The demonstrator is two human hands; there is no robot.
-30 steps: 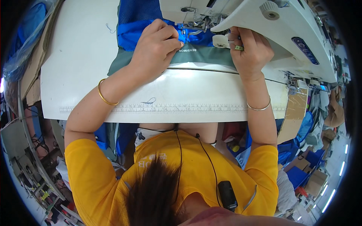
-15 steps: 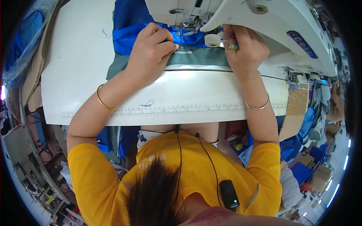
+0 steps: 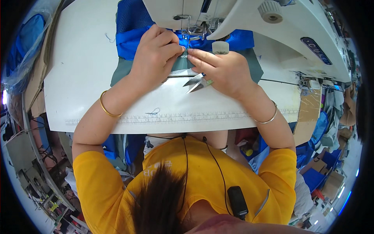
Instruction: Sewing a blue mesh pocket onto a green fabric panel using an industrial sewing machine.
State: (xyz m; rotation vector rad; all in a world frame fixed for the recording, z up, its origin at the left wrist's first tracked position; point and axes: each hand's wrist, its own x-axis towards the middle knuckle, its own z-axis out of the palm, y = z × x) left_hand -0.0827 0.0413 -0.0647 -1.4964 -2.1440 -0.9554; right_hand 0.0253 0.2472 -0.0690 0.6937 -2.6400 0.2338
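Left hand [image 3: 157, 48] pinches fabric [image 3: 242, 39] at the machine [image 3: 249, 19]; right hand [image 3: 228, 70] rests on its near part, clamping snips [image 3: 198, 83]. Sewing appears unfinished; completed stitching cannot be determined.

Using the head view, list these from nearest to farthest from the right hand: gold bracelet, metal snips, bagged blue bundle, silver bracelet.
1. Metal snips: in the right hand, blades jutting left.
2. Silver bracelet: on the same arm.
3. Gold bracelet: across, on the left forearm.
4. Bagged blue bundle: far left, beyond the table.
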